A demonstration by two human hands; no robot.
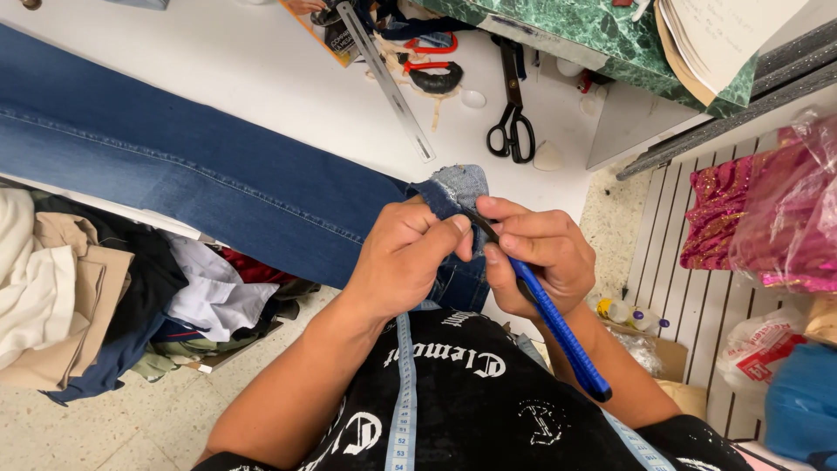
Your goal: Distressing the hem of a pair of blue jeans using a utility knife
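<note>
A pair of blue jeans (192,166) lies stretched across the white table (227,61), its hem end turned up near me. My left hand (405,253) pinches the folded hem (458,187) between thumb and fingers. My right hand (540,249) grips a blue-handled cutting tool (558,327), its dark tip pressed against the hem between both hands. The handle slants down to the right over my forearm. A light blue tape measure (403,410) hangs down my black shirt.
Black scissors (513,122) and a metal ruler (388,83) lie on the table behind the hem. A heap of folded clothes (96,296) sits under the table at left. Pink sequined fabric in plastic (767,209) rests on a slatted rack at right.
</note>
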